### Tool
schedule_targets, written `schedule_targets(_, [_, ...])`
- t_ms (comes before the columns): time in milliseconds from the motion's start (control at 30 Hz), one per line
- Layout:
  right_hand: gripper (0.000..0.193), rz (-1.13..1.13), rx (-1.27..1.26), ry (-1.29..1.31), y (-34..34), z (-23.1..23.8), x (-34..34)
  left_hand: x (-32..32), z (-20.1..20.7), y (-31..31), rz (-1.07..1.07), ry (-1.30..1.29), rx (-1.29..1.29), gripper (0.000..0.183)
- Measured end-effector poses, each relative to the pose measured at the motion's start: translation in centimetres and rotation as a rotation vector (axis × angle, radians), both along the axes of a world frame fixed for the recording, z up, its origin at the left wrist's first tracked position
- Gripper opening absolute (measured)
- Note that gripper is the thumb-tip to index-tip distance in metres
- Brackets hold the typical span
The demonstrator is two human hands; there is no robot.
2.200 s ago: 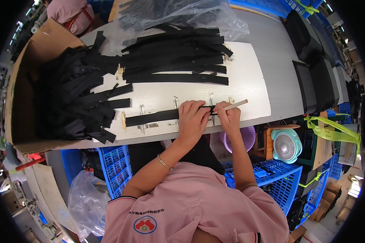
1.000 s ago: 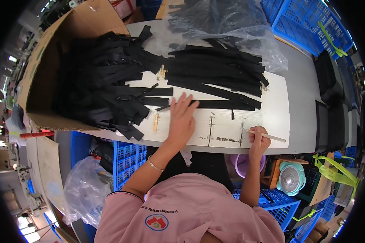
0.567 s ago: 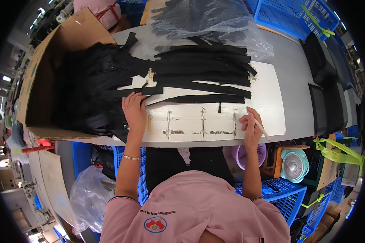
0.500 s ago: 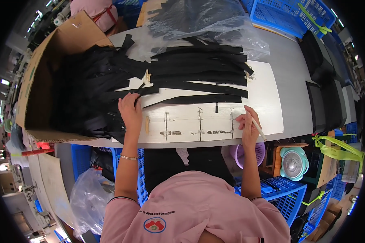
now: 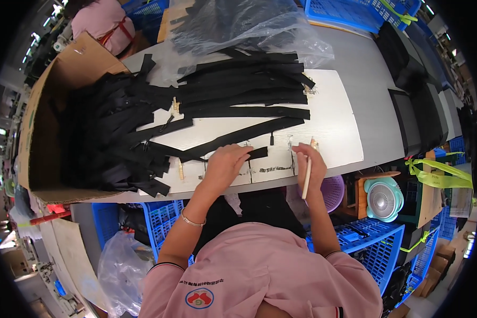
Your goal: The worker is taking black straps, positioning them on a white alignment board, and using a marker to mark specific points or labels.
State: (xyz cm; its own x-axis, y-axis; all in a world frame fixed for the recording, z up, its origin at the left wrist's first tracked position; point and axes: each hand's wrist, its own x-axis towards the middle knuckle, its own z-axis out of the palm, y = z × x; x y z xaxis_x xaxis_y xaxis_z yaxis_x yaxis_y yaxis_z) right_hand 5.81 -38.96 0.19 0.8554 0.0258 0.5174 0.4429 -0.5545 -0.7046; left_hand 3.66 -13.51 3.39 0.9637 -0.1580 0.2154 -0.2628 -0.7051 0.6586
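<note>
My left hand (image 5: pixel 227 165) presses its fingers onto a black zipper strip (image 5: pixel 258 153) lying across the marked white board (image 5: pixel 336 122); part of the strip is hidden under the hand. My right hand (image 5: pixel 312 167) is closed around a pale pencil-like stick (image 5: pixel 307 181), near the dark line marks on the board's front part. Just beyond both hands, another black zipper strip (image 5: pixel 249 132) lies at a slant with a small pull (image 5: pixel 272 139) hanging from it. Further back, several black strips (image 5: pixel 244 95) lie side by side on the board.
At the left an open cardboard box (image 5: pixel 34 127) lies on its side, spilling black strips (image 5: pixel 108 127). Clear plastic sheeting (image 5: pixel 318 50) covers dark material at the back. Black cases (image 5: pixel 408 111) stand at the right. Below the table are blue crates (image 5: pixel 381 259) and a green fan (image 5: pixel 384 200).
My left hand has moved right from the box pile, bringing a black strip onto the board's front. My right hand has shifted slightly, the stick now pointing downward. The view has shifted too.
</note>
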Motion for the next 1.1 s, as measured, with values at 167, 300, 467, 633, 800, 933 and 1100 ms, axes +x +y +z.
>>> schedule_targets(167, [0.043, 0.153, -0.329, -0.094, 0.7, -0.8, -3.6, 0.7, -1.2, -4.2, -0.09, -0.029, -0.043, 0.02])
schedule_targets(300, [0.05, 0.101, -0.481, -0.094, -1.0, -1.6, -4.5, 0.1, -1.0, -3.6, -0.062, -0.043, -0.015, 0.02])
schedule_targets(467, [0.049, 0.108, -0.6, -0.125, -2.8, -1.8, -4.0, -1.3, -1.0, 0.0, 0.103, -0.071, -0.029, 0.021])
schedule_targets(633, [0.049, 0.151, -0.481, -0.114, -0.8, -1.2, -4.3, -1.7, -1.1, -0.1, 0.053, -0.034, -0.037, 0.018])
schedule_targets(800, [0.05, 0.264, -0.593, -0.087, 1.1, -1.6, -5.2, -1.5, -1.9, -4.1, -0.033, -0.073, -0.064, 0.019])
schedule_targets(933, [0.047, 0.122, -0.648, -0.04, -1.8, -1.6, -4.8, -1.9, -2.1, -3.4, 0.023, -0.166, -0.046, 0.022])
schedule_targets(1100, [0.041, 0.031, -0.676, -0.03, -5.5, -1.5, -3.1, -3.5, -2.7, 0.9, 0.153, -0.216, 0.044, 0.021])
